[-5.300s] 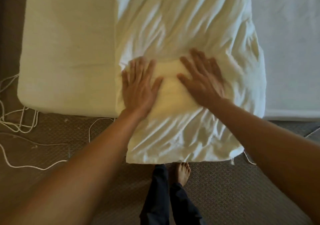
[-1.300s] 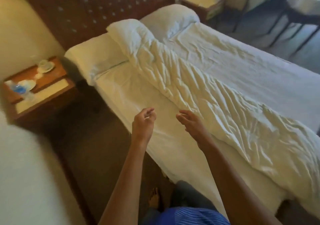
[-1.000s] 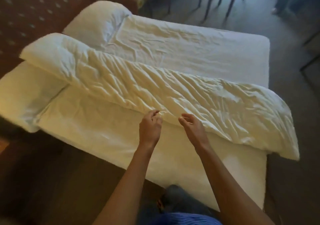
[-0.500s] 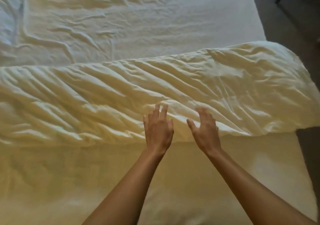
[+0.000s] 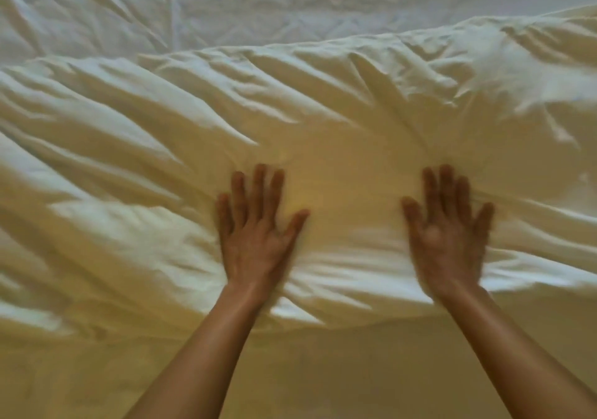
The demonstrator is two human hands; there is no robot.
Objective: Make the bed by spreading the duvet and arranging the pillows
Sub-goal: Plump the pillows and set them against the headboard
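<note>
Roughly left to right: the duvet (image 5: 145, 166) lies as a long crumpled band across the whole width of the view, with deep creases on its left part. The sheet (image 5: 290, 5) shows beyond its far edge and again as a bare strip in front of its near edge. The left hand (image 5: 255, 228) is palm down on the duvet just inside that near edge. Its fingers are straight and slightly spread, thumb out to the right, flat on the cloth and grasping nothing. Between the hands the duvet is smoother. The right hand (image 5: 447, 228) is well apart from the left and also palm down on the duvet. Its fingers are straight and splayed, thumb out to the left, nothing gripped; it is a bit blurred. Both bare forearms come up from the bottom edge over the near sheet strip.
</note>
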